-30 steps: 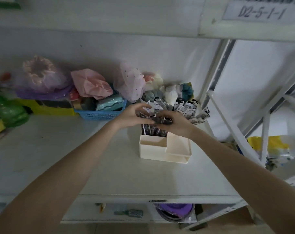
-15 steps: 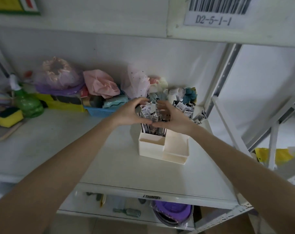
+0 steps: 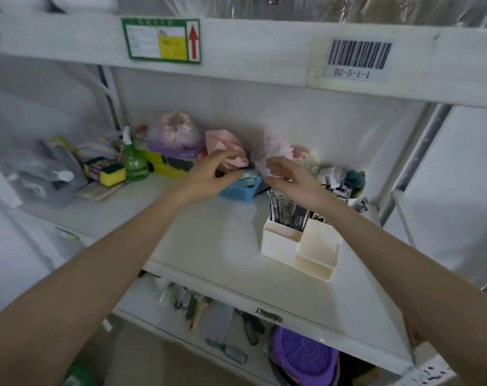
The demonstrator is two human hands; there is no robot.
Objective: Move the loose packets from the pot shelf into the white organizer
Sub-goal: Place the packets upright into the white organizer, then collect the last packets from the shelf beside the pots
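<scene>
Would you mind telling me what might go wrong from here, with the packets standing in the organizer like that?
The packets stand tall and crowded in the rear compartment of the white organizer, leaning above its rim, so some may tip out. The right hand hovers just over their tops with nothing in it, and could knock them. More packets lie loose behind the organizer near the shelf's right end, where they might slip off.

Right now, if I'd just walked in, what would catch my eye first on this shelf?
Probably the two bare hands, left and right, raised with loose fingers over the middle shelf, holding nothing. Just below the right hand stands the white organizer, its back compartment stuffed with dark packets. Behind them, pink bags pile over a blue basket by the back wall.
</scene>
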